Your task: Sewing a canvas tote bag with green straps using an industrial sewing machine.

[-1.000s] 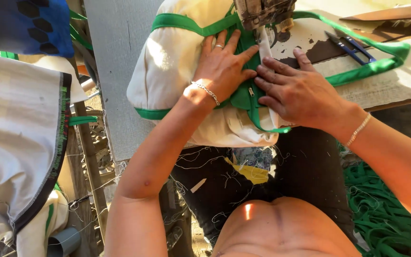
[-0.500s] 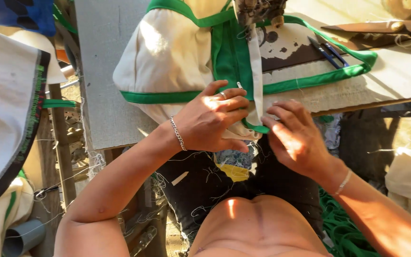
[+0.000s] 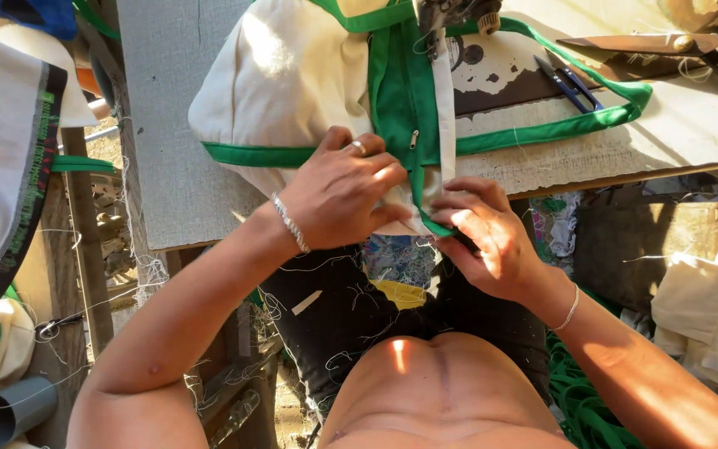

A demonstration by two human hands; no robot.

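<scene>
Hands both on the cream fabric piece with green binding (image 3: 292, 75), which lies on the grey surface (image 3: 168, 166) and droops over its near edge. Left hand (image 3: 338, 195) presses flat on the cloth, fingers curled over the green zip strip (image 3: 396, 91), likely pinning it so it doesn't slide. Right hand (image 3: 488, 237), grip closed, pinches the strip's near end and the white tape (image 3: 442, 108), keeping them taut and lined up under the sewing machine head (image 3: 450, 12) at far centre. Blue snips (image 3: 571, 83) lie far right, untouched. Grey pipe (image 3: 10, 407) near left; contents not visible.
</scene>
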